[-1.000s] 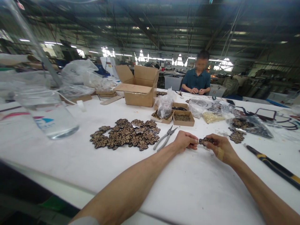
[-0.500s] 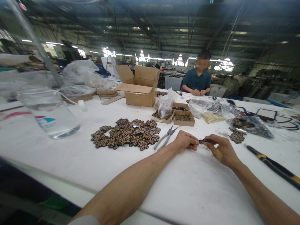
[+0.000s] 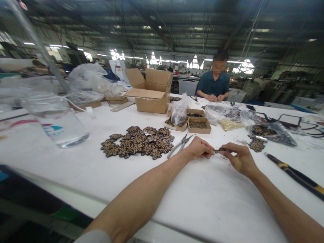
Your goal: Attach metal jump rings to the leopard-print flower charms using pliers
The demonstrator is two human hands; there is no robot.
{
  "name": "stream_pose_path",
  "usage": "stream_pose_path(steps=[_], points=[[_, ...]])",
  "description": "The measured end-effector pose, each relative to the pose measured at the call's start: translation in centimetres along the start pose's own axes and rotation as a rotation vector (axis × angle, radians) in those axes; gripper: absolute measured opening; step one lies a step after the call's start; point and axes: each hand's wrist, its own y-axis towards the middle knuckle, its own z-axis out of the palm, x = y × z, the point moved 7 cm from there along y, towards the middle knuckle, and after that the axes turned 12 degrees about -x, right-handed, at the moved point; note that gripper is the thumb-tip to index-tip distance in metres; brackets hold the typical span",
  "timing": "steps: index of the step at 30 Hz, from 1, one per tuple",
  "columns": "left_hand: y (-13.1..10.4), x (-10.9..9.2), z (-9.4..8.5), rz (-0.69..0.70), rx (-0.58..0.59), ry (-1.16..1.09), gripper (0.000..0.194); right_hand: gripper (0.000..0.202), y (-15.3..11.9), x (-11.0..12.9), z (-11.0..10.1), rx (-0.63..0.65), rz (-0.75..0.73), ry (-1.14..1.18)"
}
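Observation:
A small dark patch (image 3: 222,150) is pinched between the thumb and fingers of my right hand (image 3: 239,157), seen nearly edge-on. My left hand (image 3: 202,148) is closed at the patch's left end; whatever its fingertips hold is too small to name. Left of my hands lies a pile of leopard-print patches (image 3: 136,143) with dark edges. Grey pliers (image 3: 180,145) rest between that pile and my left wrist. Tiny clear bits lie on the white table (image 3: 202,202) beneath the patch.
An open cardboard box (image 3: 153,101), small trays of studs (image 3: 198,125) and plastic bags (image 3: 230,124) stand farther back. Yellow-black cutters (image 3: 296,175) lie at right, a water jug (image 3: 60,125) at left. Across the table sits a person (image 3: 214,84) in a teal shirt.
The view has shifted slightly. My hands stay together at the patch, which now looks thinner and more edge-on. The person across has shifted a little to the right.

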Motion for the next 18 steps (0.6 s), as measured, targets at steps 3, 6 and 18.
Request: stream_pose_path(steps=[3,6,18], points=[[-0.4,0.0,-0.1,-0.068,-0.007,-0.021,0.019,0.026,0.0,-0.2,0.2,-0.009,0.019,0.018],[-0.7,0.2,-0.2,-0.152,-0.021,-0.003,0.017,0.024,-0.2,0.6,0.3,0.021,-0.024,0.011],[-1.0,0.0,-0.1,-0.145,-0.038,-0.032,0.02,0.029,-0.2,1.0,0.1,0.012,-0.035,-0.035]])
